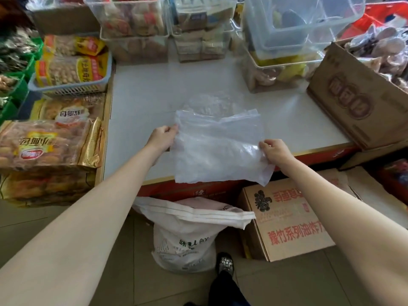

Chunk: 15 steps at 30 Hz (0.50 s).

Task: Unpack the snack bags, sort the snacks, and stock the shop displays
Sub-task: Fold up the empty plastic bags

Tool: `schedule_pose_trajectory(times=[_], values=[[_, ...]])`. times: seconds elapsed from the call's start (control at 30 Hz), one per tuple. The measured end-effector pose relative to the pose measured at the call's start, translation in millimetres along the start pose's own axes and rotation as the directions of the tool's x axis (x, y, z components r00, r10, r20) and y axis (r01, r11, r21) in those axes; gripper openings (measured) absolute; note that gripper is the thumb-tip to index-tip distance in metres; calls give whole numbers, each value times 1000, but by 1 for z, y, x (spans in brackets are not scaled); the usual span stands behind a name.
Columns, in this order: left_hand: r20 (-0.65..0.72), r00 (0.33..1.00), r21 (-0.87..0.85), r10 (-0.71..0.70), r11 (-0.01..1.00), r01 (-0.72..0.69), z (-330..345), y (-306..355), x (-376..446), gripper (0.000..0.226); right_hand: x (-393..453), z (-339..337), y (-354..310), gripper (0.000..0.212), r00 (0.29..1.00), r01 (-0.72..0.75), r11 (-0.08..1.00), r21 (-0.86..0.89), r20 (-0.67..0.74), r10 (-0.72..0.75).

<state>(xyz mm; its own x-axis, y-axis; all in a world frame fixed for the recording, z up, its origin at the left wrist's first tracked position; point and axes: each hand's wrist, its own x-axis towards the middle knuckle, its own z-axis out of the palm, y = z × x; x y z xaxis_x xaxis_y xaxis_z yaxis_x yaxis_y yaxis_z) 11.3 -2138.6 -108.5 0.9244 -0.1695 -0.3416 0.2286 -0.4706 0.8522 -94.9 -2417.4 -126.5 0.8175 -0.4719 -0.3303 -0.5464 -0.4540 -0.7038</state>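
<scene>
Plastic bag [218, 149]: clear, crumpled, apparently empty, though its contents are hard to judge through the glare; held stretched between both hands above the near edge of the table, its lower corner hanging past the edge.
Left hand [162, 138]: grips the bag's upper left edge; fingers [173, 128] curled, pinching the film.
Right hand [276, 151]: grips the bag's right edge; fingers [265, 144] curled, pinching the film.
Table [154, 96]: white top with red front edge; a second patch of crumpled clear film [207, 102] lies on it just behind the held bag.
Clear bins [134, 25]: stacked along the far edge of the table, holding wrapped snacks; the right-hand stack [284, 40] shows yellow items below.
Blue basket [66, 85]: left of the table, holding yellow-labelled snack packs.
Bread packs [48, 146]: gold-edged, stacked at the left, nearer than the basket.
Cardboard box, tilted [357, 102]: rests at the table's right end.
White sack [187, 235]: on the floor below the table edge, top open.
Printed carton [289, 219]: on the floor just right of the sack, red lettering.
Shoe [226, 262]: on the floor tiles beside the sack.
</scene>
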Motion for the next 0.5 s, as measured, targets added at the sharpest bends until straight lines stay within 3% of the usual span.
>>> schedule_pose_trajectory(times=[0.1,0.2,0.27,0.33,0.43,0.5], values=[[129,987,-39,-99,994,105,13,-4,21,30,37,5,-6,31,998,0,999,41,-67,3],[68,996,-97,-52,994,58,22,-2,36,9,66,9,-17,29,994,20,997,78,-113,-12],[93,992,-279,-82,955,105,21,8,48,20,90,9,-25,33,986,-3,994,106,-166,21],[262,961,-365,-92,912,187,17,15,56,44,106,9,-33,29,977,-55,992,115,-197,77],[437,897,-201,-64,965,167,9,19,55,49,124,8,-51,22,964,-95,989,110,-239,119],[356,933,-95,-59,990,99,6,14,63,58,131,8,-65,24,972,-72,990,124,-213,98]])
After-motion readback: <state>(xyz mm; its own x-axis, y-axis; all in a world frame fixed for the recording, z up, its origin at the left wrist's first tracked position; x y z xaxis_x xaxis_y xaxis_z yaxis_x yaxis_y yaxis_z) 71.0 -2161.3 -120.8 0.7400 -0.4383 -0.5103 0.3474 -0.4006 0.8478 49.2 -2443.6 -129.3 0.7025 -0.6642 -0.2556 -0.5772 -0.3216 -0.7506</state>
